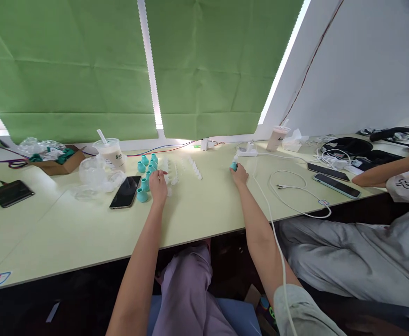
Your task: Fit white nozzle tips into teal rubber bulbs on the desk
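My right hand (239, 176) is closed around a small teal pot-shaped piece (233, 166) that has a translucent white part on its top, at the table surface. On the left, my left hand (159, 185) has its fingers curled together beside a group of teal pot-shaped pieces (142, 195). What those fingers hold, if anything, is hidden. Just right of that hand are small translucent white pieces (174, 179), several of them in rows. A further row of white pieces (195, 168) lies a little farther right.
A black phone (125, 192), a plastic bag (95, 175) and a drink cup (110, 154) sit left of the teal pieces. A cardboard box (62, 162) stands farther left. A white cable (265, 198) runs past my right arm from a power strip (246, 151). Another person's arm (389, 170) rests at right.
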A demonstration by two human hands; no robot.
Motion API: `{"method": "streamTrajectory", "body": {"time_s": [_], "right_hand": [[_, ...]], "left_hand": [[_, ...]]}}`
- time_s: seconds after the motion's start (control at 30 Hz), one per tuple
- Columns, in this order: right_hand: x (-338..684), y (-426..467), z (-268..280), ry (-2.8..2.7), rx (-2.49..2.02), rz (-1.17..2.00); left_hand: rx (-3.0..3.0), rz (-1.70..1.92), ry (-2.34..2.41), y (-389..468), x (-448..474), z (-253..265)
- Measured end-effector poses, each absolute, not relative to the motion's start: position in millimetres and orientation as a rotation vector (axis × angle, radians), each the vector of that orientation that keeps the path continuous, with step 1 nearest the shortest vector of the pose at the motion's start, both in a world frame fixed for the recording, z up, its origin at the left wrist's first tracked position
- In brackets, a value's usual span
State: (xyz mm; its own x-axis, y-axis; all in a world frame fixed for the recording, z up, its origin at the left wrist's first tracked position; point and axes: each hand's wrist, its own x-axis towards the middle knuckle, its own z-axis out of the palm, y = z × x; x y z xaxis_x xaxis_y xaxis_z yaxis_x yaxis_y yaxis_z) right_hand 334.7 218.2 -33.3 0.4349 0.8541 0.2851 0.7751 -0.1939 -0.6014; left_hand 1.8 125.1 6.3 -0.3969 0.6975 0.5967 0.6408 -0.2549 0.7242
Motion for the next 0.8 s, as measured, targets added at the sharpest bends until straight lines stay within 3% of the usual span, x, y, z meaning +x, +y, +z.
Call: {"method": "streamTrajectory", "body": {"time_s": [0.13,0.33,0.5,0.6,0.8], "right_hand": [[336,215,-34,-1.258,-1.907,0.184],[306,191,-10,-1.201,-1.461,-0.122],[218,168,25,-1.849,-1.244,-0.125],[172,159,28,-2.333,-1.072,-0.339],[143,159,7,-2.446,-1.157,-0.444]], "left_hand": [[1.688,1.753,1.898,125,2,7],[1.684,1.760,1.884,124,3,8],[1.677,1.757,1.885,124,1,7],[1.664,1.769,1.886,124,-1,5],[1.658,1.790,1.877,126,-4,3]]}}
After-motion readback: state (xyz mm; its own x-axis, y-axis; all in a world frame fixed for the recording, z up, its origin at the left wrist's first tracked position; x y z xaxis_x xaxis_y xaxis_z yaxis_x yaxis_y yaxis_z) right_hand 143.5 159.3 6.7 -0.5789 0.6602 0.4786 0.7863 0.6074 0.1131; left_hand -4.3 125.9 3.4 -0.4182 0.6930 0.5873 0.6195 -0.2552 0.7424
